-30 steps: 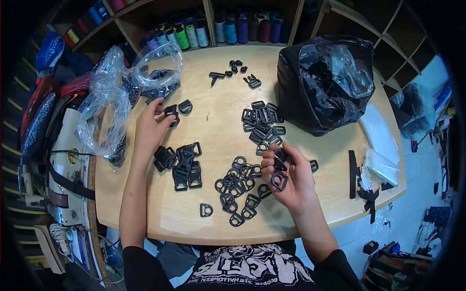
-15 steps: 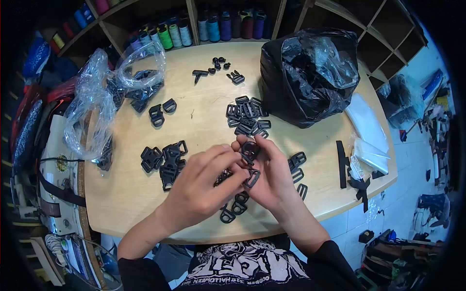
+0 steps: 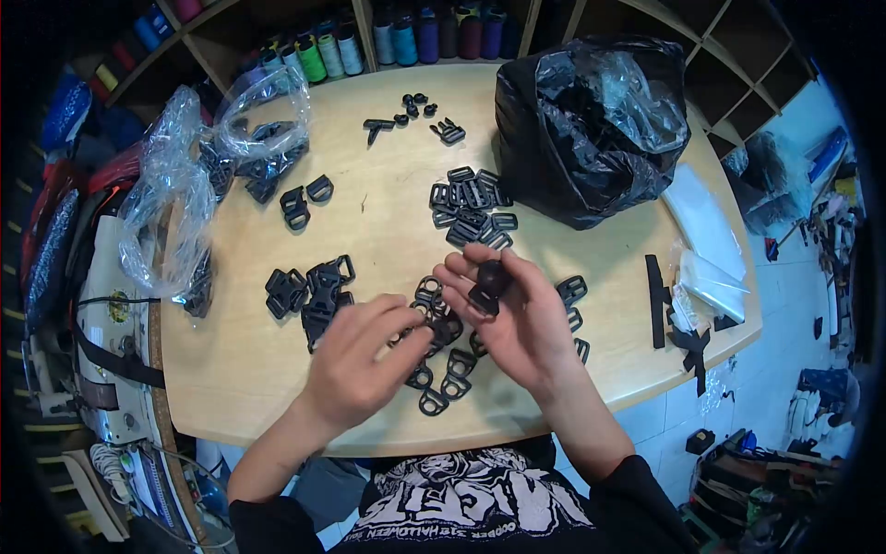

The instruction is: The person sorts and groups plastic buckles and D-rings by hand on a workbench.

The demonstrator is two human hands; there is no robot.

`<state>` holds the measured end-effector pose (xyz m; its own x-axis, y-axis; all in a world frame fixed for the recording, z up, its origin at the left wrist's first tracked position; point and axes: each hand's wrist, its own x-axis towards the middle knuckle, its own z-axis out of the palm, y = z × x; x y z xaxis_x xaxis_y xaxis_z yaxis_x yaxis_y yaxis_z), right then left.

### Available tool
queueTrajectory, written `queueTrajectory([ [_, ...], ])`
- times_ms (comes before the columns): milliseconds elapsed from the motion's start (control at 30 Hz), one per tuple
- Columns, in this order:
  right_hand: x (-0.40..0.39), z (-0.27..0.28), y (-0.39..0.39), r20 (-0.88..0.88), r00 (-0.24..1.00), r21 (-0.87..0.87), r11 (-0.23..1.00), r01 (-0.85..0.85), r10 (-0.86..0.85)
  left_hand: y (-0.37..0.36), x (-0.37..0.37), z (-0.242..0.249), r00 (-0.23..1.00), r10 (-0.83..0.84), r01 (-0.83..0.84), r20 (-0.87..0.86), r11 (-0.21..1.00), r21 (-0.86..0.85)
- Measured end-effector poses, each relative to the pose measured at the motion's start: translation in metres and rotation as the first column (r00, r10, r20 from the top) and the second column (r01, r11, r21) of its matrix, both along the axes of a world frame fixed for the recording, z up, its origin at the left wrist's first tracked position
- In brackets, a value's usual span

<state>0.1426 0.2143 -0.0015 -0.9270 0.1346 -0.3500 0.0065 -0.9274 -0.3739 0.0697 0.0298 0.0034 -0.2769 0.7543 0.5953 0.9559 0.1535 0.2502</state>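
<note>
My right hand is turned palm up, its fingers and thumb around a small black plastic piece with a rounded top. Left of it, my left hand is open, back upward and fingers apart, with nothing seen in it. Its fingertips are right at a pile of black plastic buckles with round holes, partly covered by both hands. Black side-release buckles lie just beyond my left hand. Flat black strap sliders are heaped above my right hand, and more sliders lie to its right.
A black plastic bag stands at the table's far right. Clear plastic bags lie along the left side. White plastic sheets and black straps are on the right. Small black parts sit at the back, before thread spools.
My hands have moved apart, the left shifting left. A black rectangular buckle between them has left my fingers, and the ring-buckle pile shows more. The black piece in my right hand has turned.
</note>
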Motion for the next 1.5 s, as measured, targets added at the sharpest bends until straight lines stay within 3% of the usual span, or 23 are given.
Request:
queueTrajectory([
  [67, 0.002, -0.003, 0.003, -0.004, 1.0, 0.091, 0.995, 0.027, -0.027, 0.003, 0.008, -0.004, 0.998, -0.056, 0.057, 0.015, 0.984, -0.167],
  [267, 0.004, -0.013, -0.001, -0.012, 0.998, 0.336, 0.94, 0.064, -0.063, -0.015, 0.009, 0.008, 0.999, -0.017, 0.02, 0.036, 0.995, -0.096],
  [367, 0.004, -0.016, -0.01, -0.01, 1.0, 0.459, 0.888, -0.021, 0.029, -0.041, 0.02, 0.016, 0.975, -0.006, 0.079, 0.224, 0.946, -0.316],
  [400, 0.004, -0.018, -0.012, -0.003, 0.999, 0.459, 0.888, -0.027, 0.032, -0.047, 0.029, 0.014, 0.973, -0.004, 0.078, 0.23, 0.946, -0.316],
  [467, 0.002, -0.021, -0.014, -0.026, 0.997, 0.56, 0.827, -0.042, 0.068, -0.058, 0.046, 0.008, 0.961, 0.155, -0.042, 0.228, 0.899, -0.437],
  [533, 0.003, -0.021, -0.013, 0.014, 0.999, 0.491, 0.87, -0.037, 0.034, -0.064, 0.055, 0.002, 0.958, 0.197, -0.085, 0.21, 0.891, -0.447],
  [600, 0.006, -0.014, -0.001, 0.06, 0.993, 0.797, 0.594, -0.108, 0.101, -0.071, 0.062, -0.007, 0.898, 0.345, -0.182, 0.274, 0.857, -0.482],
  [633, 0.005, -0.009, 0.002, 0.091, 0.994, 0.913, 0.394, -0.105, 0.054, -0.071, 0.064, -0.009, 0.897, 0.348, -0.187, 0.274, 0.857, -0.48],
  [667, 0.003, -0.009, 0.005, 0.089, 0.995, 0.914, 0.392, -0.103, 0.055, -0.069, 0.066, -0.012, 0.89, 0.34, -0.18, 0.305, 0.875, -0.45],
  [700, 0.001, -0.009, 0.008, 0.026, 0.998, 0.997, 0.064, -0.03, 0.058, -0.067, 0.068, -0.013, 0.883, 0.328, -0.172, 0.336, 0.891, -0.42],
  [733, 0.0, -0.009, 0.011, -0.031, 0.996, 0.961, -0.27, 0.051, 0.079, -0.064, 0.068, -0.014, 0.885, 0.323, -0.168, 0.336, 0.893, -0.417],
  [767, 0.001, -0.007, 0.013, 0.052, 0.992, 0.952, -0.306, -0.014, 0.113, -0.06, 0.068, -0.015, 0.891, 0.306, -0.151, 0.335, 0.896, -0.418],
  [867, 0.008, -0.003, 0.011, 0.111, 0.984, 0.949, -0.309, -0.065, 0.136, -0.048, 0.064, -0.018, 0.909, 0.248, -0.106, 0.336, 0.916, -0.388],
  [1000, 0.024, -0.006, 0.001, 0.132, 0.955, 0.905, -0.425, -0.007, 0.266, -0.042, 0.056, -0.018, 0.912, 0.186, -0.037, 0.365, 0.925, -0.378],
  [1133, 0.01, -0.011, 0.008, 0.087, 0.984, 0.901, -0.434, -0.01, 0.157, -0.031, 0.058, -0.004, 0.926, 0.163, 0.015, 0.34, 0.885, -0.466],
  [1300, -0.011, -0.028, -0.004, -0.069, 0.956, 0.815, -0.536, 0.219, 0.285, -0.024, 0.061, -0.031, 0.94, 0.205, -0.034, 0.274, 0.851, -0.524],
  [1400, -0.008, -0.031, -0.011, 0.001, 0.951, 0.733, -0.647, 0.208, 0.308, -0.016, 0.061, -0.037, 0.92, 0.234, -0.055, 0.315, 0.872, -0.486],
  [1500, 0.002, -0.03, -0.015, -0.015, 0.955, 0.805, -0.563, 0.188, 0.297, -0.011, 0.059, -0.04, 0.902, 0.272, -0.088, 0.335, 0.876, -0.474],
])
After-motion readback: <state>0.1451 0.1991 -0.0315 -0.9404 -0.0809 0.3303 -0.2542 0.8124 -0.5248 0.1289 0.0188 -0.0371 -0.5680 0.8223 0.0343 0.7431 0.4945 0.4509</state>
